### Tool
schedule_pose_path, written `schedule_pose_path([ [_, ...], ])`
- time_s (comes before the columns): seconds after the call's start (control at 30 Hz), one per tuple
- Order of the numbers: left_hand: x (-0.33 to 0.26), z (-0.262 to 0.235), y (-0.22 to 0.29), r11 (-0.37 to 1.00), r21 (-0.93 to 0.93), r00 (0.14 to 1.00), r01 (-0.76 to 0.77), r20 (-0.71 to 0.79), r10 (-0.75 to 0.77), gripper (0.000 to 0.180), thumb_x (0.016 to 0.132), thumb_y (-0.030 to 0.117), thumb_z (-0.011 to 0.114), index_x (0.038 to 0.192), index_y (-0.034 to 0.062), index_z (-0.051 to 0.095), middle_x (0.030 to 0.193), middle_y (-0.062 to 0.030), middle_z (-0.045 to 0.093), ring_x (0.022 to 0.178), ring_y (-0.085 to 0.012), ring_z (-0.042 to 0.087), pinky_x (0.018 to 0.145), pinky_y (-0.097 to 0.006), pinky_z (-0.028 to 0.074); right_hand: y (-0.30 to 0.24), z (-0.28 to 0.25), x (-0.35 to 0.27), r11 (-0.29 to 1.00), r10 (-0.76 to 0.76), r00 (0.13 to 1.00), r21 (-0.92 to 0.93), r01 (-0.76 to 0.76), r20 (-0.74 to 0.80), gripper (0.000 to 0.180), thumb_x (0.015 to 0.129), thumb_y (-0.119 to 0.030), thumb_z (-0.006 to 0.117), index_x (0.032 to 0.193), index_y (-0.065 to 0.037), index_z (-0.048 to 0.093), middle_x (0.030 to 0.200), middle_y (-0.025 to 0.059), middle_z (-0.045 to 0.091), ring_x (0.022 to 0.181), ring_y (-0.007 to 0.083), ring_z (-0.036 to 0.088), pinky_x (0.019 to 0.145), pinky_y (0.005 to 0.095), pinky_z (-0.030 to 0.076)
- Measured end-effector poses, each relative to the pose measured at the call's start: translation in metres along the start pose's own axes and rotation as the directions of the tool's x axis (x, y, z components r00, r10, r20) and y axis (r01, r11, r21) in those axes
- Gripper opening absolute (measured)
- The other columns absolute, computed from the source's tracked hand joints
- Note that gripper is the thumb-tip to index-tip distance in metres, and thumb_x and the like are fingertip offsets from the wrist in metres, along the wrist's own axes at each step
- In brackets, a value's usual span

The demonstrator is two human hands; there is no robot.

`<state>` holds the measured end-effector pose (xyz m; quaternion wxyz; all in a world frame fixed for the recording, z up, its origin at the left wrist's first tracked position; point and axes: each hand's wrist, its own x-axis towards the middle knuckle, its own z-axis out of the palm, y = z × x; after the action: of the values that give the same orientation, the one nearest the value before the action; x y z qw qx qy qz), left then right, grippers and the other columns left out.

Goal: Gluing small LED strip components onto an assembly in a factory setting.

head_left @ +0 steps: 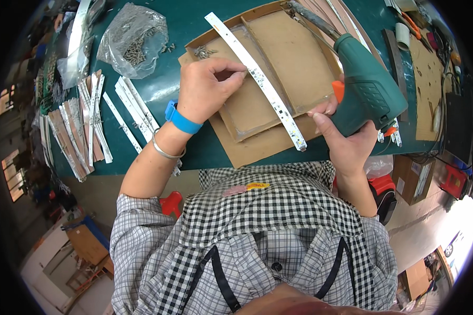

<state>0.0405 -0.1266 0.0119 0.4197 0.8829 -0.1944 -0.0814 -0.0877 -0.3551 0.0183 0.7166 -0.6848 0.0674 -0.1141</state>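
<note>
A long white LED strip board (265,86) lies slantwise across a shallow cardboard tray (299,58), overhanging its rim at both ends. My left hand (209,86), with a blue band at the wrist, is closed in a pinch over the tray. Its thumb and index fingertips meet at the strip's left edge; whatever is between them is too small to make out. My right hand (349,139) wraps round the handle of a green pistol-shaped power tool (370,79) with an orange trigger. Small metal pieces (204,51) lie in the tray's far left corner.
On the green table (189,157), a clear plastic bag (134,39) of small metal parts stands far left. Bundles of white strips (92,118) lie at the left. A cardboard sheet (242,155) sits under the tray. Pliers (415,26) and cables occupy the right side.
</note>
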Motion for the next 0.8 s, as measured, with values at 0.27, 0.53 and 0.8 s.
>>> schedule_pose_path([
  [0.27,0.001,0.005,0.001,0.998,0.033,0.998,-0.056,-0.035,0.057,0.014,0.082,0.005,0.072,0.095,0.0005,0.075,0.082,-0.0089,0.075,0.074,-0.0116,0.071,0.067,-0.023,0.056,0.003,-0.003,-0.001,0.999,-0.012,1.000,0.048,0.011,0.022,0.063,0.079,0.012,0.067,0.137,0.008,0.040,0.092,0.0084,0.055,0.080,0.0196,0.064,0.063,0.0273,0.054],
  [0.53,-0.001,0.007,-0.003,0.970,0.163,0.980,-0.180,-0.057,0.192,0.015,0.080,0.006,0.073,0.094,0.0029,0.076,0.082,-0.0082,0.075,0.070,-0.0136,0.071,0.065,-0.023,0.056,-0.016,-0.012,-0.012,0.989,0.135,0.991,0.065,-0.134,-0.006,0.059,0.077,0.007,0.070,0.131,0.011,0.045,0.116,0.0198,0.059,0.068,0.0166,0.061,0.053,0.0269,0.052],
  [0.8,0.003,0.004,-0.002,0.997,0.033,0.997,-0.063,-0.047,0.065,0.012,0.081,0.008,0.073,0.091,0.0012,0.075,0.080,-0.0065,0.075,0.072,-0.0118,0.072,0.067,-0.023,0.057,-0.025,-0.024,-0.022,0.977,0.190,0.980,0.087,-0.196,0.063,0.055,0.075,0.008,0.073,0.124,0.007,0.050,0.097,0.0150,0.064,0.067,0.0144,0.061,0.053,0.0247,0.052],
])
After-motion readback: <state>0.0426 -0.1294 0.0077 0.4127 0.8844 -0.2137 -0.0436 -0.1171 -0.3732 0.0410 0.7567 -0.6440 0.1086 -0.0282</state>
